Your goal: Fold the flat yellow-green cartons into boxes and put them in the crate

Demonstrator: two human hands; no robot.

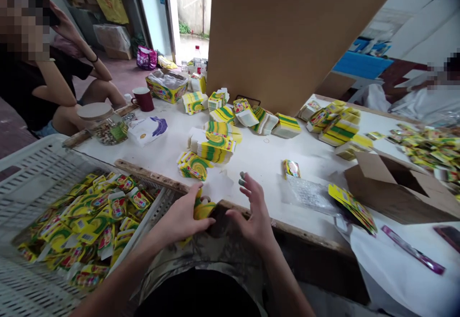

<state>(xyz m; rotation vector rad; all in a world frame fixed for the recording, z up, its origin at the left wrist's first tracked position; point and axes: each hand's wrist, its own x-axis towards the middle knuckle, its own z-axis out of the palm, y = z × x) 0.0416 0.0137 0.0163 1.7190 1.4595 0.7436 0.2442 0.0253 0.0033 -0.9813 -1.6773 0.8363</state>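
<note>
My left hand (183, 214) is at the table's front edge, its fingers round a yellow packet (204, 209) that is partly hidden by the hand. To its right, my right hand (254, 211) is raised with its fingers spread and nothing between them; small coverings show on its fingertips. Just beyond the hands lie stacks of flat yellow-green cartons (212, 144) and a smaller bundle (194, 165). A white crate (21, 159) on the left holds many yellow packets (93, 216).
Across the white table (251, 156) stand more carton stacks (286, 125), a lidded jar (106, 123), a red mug (143, 99), a tissue pack (147, 130) and an open cardboard box (402, 187). A person (53, 77) sits at the far left. A large brown board (280, 34) rises behind.
</note>
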